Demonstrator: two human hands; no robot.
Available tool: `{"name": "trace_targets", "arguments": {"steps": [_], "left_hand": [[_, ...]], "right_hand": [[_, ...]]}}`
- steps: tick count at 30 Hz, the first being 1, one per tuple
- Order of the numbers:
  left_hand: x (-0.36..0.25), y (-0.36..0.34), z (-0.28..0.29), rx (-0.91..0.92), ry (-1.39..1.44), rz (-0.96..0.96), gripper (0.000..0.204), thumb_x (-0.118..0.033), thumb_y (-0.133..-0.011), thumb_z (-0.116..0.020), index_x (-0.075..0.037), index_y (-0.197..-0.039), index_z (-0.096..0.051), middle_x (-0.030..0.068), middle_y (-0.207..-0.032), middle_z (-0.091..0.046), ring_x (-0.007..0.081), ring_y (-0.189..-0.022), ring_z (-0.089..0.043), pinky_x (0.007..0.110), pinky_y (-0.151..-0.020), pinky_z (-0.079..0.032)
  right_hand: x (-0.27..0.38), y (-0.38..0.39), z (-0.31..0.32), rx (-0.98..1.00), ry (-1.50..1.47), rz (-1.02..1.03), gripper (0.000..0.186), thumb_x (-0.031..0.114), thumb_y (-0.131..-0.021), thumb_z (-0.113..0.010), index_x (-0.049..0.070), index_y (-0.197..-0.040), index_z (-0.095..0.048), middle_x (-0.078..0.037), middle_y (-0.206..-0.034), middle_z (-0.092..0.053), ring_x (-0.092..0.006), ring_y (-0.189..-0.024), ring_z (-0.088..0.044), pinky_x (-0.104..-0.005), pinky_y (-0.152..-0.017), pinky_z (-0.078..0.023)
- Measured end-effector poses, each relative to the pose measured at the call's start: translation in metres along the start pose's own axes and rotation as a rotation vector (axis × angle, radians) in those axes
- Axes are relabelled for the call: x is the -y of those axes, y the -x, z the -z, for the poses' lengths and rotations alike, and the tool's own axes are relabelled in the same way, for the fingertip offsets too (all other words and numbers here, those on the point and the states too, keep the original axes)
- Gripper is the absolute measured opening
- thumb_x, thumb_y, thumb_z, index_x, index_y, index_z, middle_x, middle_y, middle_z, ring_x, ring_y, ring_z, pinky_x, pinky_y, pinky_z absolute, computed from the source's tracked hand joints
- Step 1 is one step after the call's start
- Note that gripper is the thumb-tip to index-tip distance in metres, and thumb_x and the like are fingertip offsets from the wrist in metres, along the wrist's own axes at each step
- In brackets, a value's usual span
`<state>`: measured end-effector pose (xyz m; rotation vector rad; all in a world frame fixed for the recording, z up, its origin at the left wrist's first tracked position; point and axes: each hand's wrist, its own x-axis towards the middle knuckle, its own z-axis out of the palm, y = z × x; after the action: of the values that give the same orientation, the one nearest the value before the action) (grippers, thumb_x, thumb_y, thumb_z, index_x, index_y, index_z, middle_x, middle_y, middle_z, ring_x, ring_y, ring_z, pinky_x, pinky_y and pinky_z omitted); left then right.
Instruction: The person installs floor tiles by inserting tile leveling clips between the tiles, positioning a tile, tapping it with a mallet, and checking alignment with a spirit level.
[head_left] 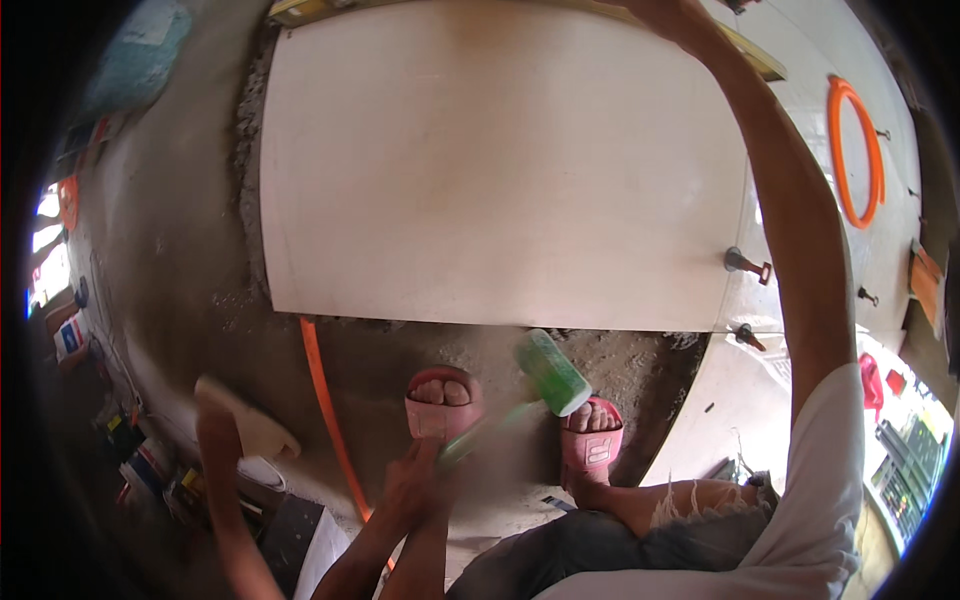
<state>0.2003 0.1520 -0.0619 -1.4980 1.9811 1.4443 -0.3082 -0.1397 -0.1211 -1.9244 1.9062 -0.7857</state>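
Note:
My left hand [404, 488] is closed round the green handle of a mallet [553, 372], blurred by motion. Its thick green-and-white head hangs between my feet, near the close edge of a large pale tile [500, 180]. My right arm stretches up along the right side to the far edge of the tile. There my right hand [665, 18] lies by a yellow bar [760, 56], its fingers cut off by the picture's top. A bare arm or limb [225, 490] rises at lower left beside a beige slab [250, 415]; whose it is, I cannot tell.
Rough wet mortar [640, 365] borders the tile. Tile levelling clips [745, 263] stand up along joints on the right, by an orange hose loop [842, 150]. An orange strap [330, 420] runs past my pink sandals [440, 415]. Tools and boxes [150, 465] crowd the left.

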Motion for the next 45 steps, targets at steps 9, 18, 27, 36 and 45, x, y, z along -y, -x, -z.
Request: {"name": "trace_targets", "arguments": {"steps": [9, 18, 27, 36, 45], "left_hand": [[0.009, 0.001, -0.003, 0.026, -0.019, -0.013, 0.036, -0.029, -0.078, -0.074, -0.007, -0.102, -0.057, 0.0167, -0.089, -0.067, 0.0351, -0.078, -0.069, 0.044, -0.066, -0.055], [0.008, -0.002, -0.009, -0.042, -0.13, -0.033, 0.031, -0.027, -0.078, -0.074, -0.008, -0.093, -0.055, 0.0149, -0.09, -0.066, 0.036, -0.071, -0.068, 0.043, -0.057, -0.056], [0.012, -0.003, -0.012, -0.108, -0.132, -0.101, 0.029, -0.024, -0.077, -0.075, -0.007, -0.093, -0.056, 0.0137, -0.088, -0.067, 0.0349, -0.069, -0.068, 0.042, -0.055, -0.057], [0.008, -0.004, -0.007, -0.077, -0.127, -0.078, 0.03, -0.026, -0.079, -0.073, -0.006, -0.094, -0.057, 0.014, -0.089, -0.067, 0.0344, -0.071, -0.069, 0.042, -0.056, -0.057], [0.01, -0.005, -0.009, -0.083, -0.137, -0.118, 0.029, -0.025, -0.079, -0.073, -0.005, -0.091, -0.057, 0.0139, -0.086, -0.066, 0.0333, -0.069, -0.069, 0.042, -0.056, -0.056]], "right_hand": [[-0.012, 0.005, 0.032, -0.165, 0.227, -0.111, 0.07, 0.051, -0.086, -0.067, 0.005, -0.137, -0.051, -0.021, -0.136, -0.054, -0.0348, -0.129, -0.048, -0.043, -0.108, -0.038], [0.004, 0.015, 0.039, -0.204, 0.177, -0.143, 0.06, 0.054, -0.093, -0.055, 0.004, -0.127, -0.061, -0.022, -0.128, -0.06, -0.0345, -0.123, -0.054, -0.0424, -0.102, -0.042], [0.023, 0.009, 0.023, -0.109, 0.088, -0.04, 0.053, 0.049, -0.097, -0.052, 0.002, -0.119, -0.066, -0.018, -0.121, -0.065, -0.0302, -0.114, -0.06, -0.0388, -0.096, -0.046], [0.025, 0.001, 0.014, -0.108, 0.13, 0.013, 0.056, 0.05, -0.098, -0.05, 0.002, -0.123, -0.063, -0.02, -0.126, -0.062, -0.03, -0.121, -0.057, -0.0397, -0.101, -0.044], [0.068, 0.004, 0.022, -0.04, 0.076, -0.192, 0.066, 0.057, -0.095, -0.048, 0.0, -0.125, -0.06, -0.023, -0.126, -0.061, -0.0325, -0.121, -0.056, -0.0417, -0.102, -0.043]]}}
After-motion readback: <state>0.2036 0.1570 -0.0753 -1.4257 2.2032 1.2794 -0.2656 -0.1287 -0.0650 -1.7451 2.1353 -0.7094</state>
